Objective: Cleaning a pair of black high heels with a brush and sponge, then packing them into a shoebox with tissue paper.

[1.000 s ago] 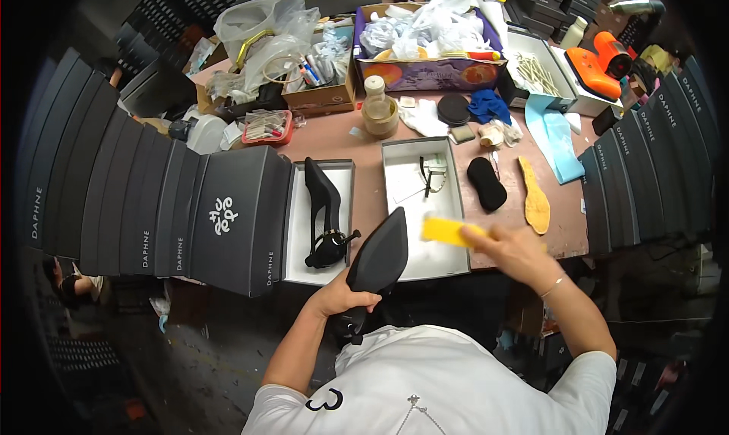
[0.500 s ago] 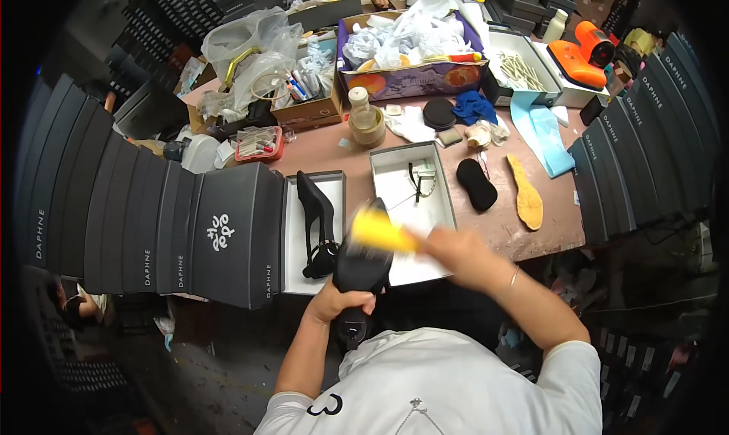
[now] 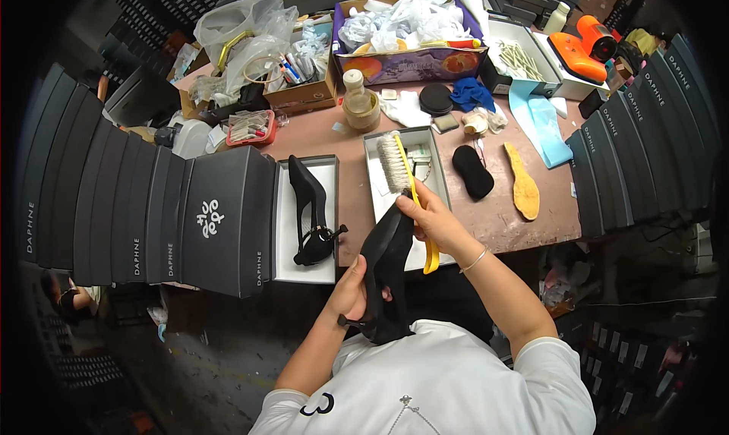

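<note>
A black high-heeled shoe [image 3: 386,254] is tilted in front of my chest. My left hand [image 3: 351,292] is closed around its side, near the heel end. My right hand [image 3: 437,224] grips a yellow-handled brush [image 3: 394,164], its pale bristles pointing up and left. Fingers of that same hand also touch the far end of the shoe. Behind the brush lies an open white-lined box [image 3: 379,192] with a small strap-like item and a pale packet inside. A matching black shoe [image 3: 307,188] lies in another open box [image 3: 335,207] to the left.
Stacks of dark shoeboxes [image 3: 225,222] wall the left side, with another stack [image 3: 636,143] at the right. A black insole [image 3: 472,172] and a tan insole [image 3: 524,188] lie on the table. A bottle [image 3: 358,105] stands before a purple carton [image 3: 410,67].
The brush, blurred over the shoe before, is now held still beyond its far end. The shoe has been turned, and my right hand now touches it too.
</note>
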{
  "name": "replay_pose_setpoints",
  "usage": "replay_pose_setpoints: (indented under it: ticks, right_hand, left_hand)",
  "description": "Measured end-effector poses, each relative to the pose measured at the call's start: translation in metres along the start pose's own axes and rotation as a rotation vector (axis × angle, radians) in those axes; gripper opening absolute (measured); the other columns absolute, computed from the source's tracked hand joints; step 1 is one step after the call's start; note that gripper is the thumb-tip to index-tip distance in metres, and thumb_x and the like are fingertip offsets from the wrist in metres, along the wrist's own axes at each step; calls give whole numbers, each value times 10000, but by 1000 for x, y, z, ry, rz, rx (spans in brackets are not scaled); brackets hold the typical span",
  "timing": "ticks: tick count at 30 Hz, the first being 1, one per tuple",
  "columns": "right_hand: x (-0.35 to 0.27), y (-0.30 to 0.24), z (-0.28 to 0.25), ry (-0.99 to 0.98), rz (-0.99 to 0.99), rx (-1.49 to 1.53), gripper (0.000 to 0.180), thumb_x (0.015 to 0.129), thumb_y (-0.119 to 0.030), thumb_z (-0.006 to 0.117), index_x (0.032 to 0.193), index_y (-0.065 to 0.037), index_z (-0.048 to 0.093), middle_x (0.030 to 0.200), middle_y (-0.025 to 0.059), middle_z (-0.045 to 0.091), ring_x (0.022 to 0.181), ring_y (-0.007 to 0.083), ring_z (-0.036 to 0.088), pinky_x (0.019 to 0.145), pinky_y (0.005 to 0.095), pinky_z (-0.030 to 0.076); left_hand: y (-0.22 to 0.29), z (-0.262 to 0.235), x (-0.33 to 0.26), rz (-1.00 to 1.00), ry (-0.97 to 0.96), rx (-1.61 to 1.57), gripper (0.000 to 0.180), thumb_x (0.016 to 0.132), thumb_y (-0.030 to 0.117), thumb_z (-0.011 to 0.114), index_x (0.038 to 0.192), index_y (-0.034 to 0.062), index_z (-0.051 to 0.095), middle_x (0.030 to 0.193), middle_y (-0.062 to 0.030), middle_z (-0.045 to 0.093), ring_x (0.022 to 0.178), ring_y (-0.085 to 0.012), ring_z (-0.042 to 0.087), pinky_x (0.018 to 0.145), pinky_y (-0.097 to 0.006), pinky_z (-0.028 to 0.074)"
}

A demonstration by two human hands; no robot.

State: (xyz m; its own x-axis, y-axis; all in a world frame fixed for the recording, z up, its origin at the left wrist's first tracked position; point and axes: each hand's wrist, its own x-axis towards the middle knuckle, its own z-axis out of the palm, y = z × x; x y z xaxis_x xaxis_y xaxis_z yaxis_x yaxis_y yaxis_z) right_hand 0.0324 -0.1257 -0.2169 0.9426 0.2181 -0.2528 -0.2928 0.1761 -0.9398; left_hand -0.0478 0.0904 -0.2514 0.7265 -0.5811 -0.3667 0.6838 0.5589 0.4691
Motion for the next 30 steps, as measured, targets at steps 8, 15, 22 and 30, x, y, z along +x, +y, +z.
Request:
replay_pose_setpoints:
  ticks: [8,15,22,30]
  right_hand:
    - [-25,-56,-23,-181,-867,-1504,415,878,-172,562,1292,-148,559,774,74,580,611,217,601,505,342,482]
    - [-14,-78,-34,106,-1067,-1689,230,861,-204,568,1081,-199,631,645,40,564,521,174,598,438,334,472]
    - [-24,-71,-3,-126,-1047,-1475,498,791,-47,566,1257,-222,592,720,34,568,546,179,582,439,315,462]
    - [-25,-62,1,-123,-1076,-1236,495,858,-114,566,1332,-249,518,725,72,529,526,203,585,474,343,492]
  left_hand:
    - [7,-5,20,310,165,185,510,968,481,475,1328,121,440,901,-41,601,612,-150,572,520,-289,506]
    - [18,-1,18,175,315,17,500,957,483,494,1320,144,445,893,-45,608,572,-138,549,488,-275,454]
    - [32,11,11,184,363,-88,426,933,540,512,1099,150,558,826,-2,606,504,-128,515,460,-275,378]
    - [41,-10,11,64,-81,-427,539,944,562,470,1060,37,508,689,-27,404,511,-81,386,405,-208,343]
